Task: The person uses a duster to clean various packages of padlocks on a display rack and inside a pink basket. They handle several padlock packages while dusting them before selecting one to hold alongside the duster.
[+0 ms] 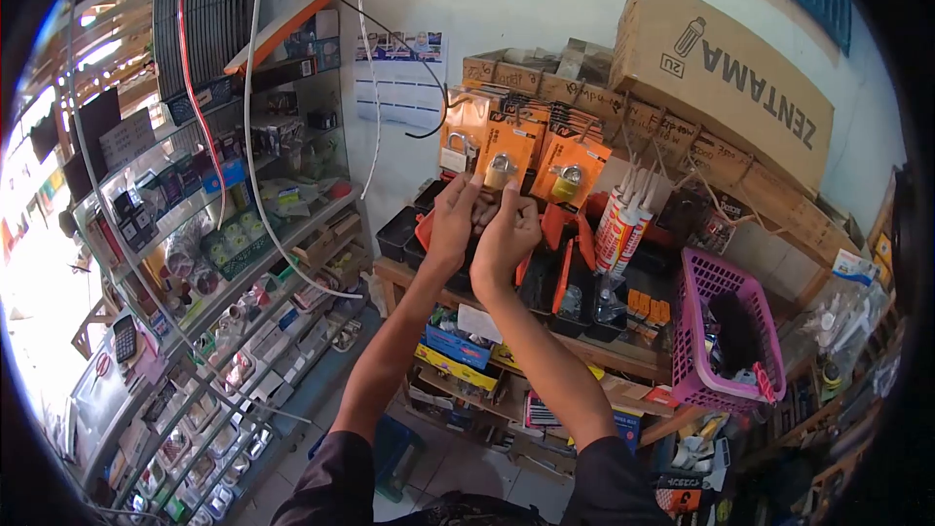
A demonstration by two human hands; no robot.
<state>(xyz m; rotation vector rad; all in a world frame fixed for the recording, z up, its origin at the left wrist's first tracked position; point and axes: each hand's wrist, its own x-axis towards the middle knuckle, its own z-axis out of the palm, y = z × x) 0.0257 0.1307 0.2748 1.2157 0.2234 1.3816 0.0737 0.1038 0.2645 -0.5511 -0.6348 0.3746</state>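
Note:
Both my arms reach forward to a row of padlocks on orange cards. My left hand has curled fingers near the lower left of the middle card, which carries a brass padlock. Close beside it, my right hand is also curled, with its thumb just under that padlock. Whatever the fingertips hold is too small to make out. A card with a silver padlock hangs to the left, and one with a yellow padlock to the right.
Sealant tubes stand right of the cards, near black bins. A pink basket sits at the table's right end. Above is a large cardboard box. Glass shelving lines the left, and a white cable hangs before it.

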